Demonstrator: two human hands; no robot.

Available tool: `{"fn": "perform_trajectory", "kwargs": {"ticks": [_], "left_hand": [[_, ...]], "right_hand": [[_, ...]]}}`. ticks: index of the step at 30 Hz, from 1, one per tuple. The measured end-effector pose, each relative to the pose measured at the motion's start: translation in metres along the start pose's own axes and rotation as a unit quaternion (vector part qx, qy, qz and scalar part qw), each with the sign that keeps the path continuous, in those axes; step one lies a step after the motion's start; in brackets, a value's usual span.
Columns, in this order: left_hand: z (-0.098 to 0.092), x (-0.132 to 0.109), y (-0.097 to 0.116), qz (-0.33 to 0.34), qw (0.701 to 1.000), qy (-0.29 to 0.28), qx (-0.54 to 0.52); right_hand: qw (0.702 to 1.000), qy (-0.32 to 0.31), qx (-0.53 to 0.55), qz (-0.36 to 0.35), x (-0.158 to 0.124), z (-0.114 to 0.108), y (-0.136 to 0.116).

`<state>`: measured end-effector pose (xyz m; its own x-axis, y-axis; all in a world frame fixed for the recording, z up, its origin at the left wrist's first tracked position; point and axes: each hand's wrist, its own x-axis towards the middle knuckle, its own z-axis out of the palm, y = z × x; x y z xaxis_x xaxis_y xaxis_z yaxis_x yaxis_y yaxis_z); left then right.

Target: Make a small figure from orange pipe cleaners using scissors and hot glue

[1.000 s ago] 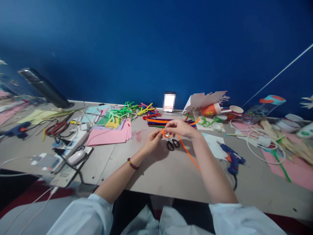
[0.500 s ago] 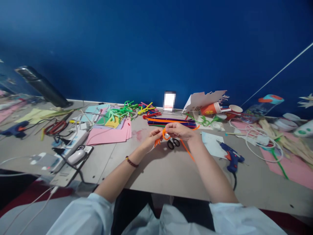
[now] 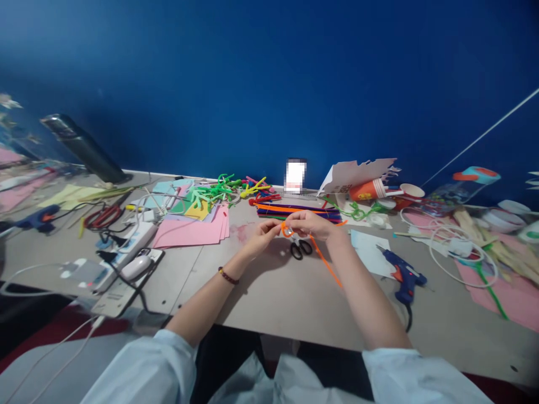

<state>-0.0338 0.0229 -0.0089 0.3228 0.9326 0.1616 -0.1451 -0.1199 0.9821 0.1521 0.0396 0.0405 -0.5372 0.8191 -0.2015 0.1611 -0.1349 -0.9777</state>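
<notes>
Both hands meet above the middle of the grey table (image 3: 269, 292). My left hand (image 3: 261, 236) pinches one end of an orange pipe cleaner (image 3: 324, 261), bent into a small loop between the fingers. My right hand (image 3: 312, 224) is closed on the same loop from the right. The long free end of the pipe cleaner trails down to the right past my right wrist. Black-handled scissors (image 3: 301, 247) lie on the table just under the hands.
A bundle of coloured pipe cleaners (image 3: 295, 210) lies behind the hands, pink paper sheets (image 3: 191, 231) to the left, and a blue glue gun (image 3: 402, 274) to the right. A power strip (image 3: 126, 247) with cables sits at the left, paper cups (image 3: 370, 189) at the back right.
The short orange end that hung below my left hand half a second ago has been drawn up into the loop. Both hands stay together, shifted slightly with the camera.
</notes>
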Motion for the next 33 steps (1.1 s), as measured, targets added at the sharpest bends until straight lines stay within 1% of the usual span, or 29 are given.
{"fn": "perform_trajectory", "kwargs": {"ticks": [4,7,9,13,16,19,24,26,30,31,33], "left_hand": [[0.003,0.0,0.001,0.058,0.994,0.02,0.093],[0.003,-0.002,0.001,0.108,0.981,0.023,0.163],[0.003,-0.003,0.001,0.129,0.971,0.023,0.202],[0.002,-0.003,0.004,0.153,0.96,0.021,0.234],[0.002,-0.003,0.005,0.165,0.958,0.019,0.235],[0.003,-0.003,0.006,0.165,0.96,0.026,0.226],[0.006,-0.004,0.005,0.144,0.97,0.042,0.193],[0.007,-0.004,0.002,0.126,0.979,0.044,0.154],[0.008,-0.002,0.0,0.071,0.995,0.029,0.056],[0.008,-0.002,0.001,0.068,0.996,0.026,0.051],[0.006,-0.002,0.003,0.089,0.992,0.027,0.08]], "right_hand": [[0.998,0.022,-0.054,0.012,-0.001,-0.005,0.001],[0.995,0.006,-0.099,0.019,-0.002,-0.007,0.0],[0.992,-0.001,-0.122,0.018,-0.003,-0.008,-0.002],[0.993,-0.01,-0.118,-0.006,-0.004,-0.008,-0.004],[0.995,-0.01,-0.092,-0.027,-0.004,-0.006,-0.003],[0.997,-0.01,-0.07,-0.033,-0.002,-0.005,0.0],[0.999,-0.011,-0.034,-0.036,0.002,-0.005,0.007],[0.999,-0.014,-0.004,-0.033,0.002,-0.004,0.008],[0.997,-0.025,0.066,-0.03,0.002,-0.001,0.008],[0.997,-0.029,0.07,-0.028,0.002,-0.001,0.008],[0.998,-0.032,0.055,-0.024,0.001,-0.001,0.007]]}}
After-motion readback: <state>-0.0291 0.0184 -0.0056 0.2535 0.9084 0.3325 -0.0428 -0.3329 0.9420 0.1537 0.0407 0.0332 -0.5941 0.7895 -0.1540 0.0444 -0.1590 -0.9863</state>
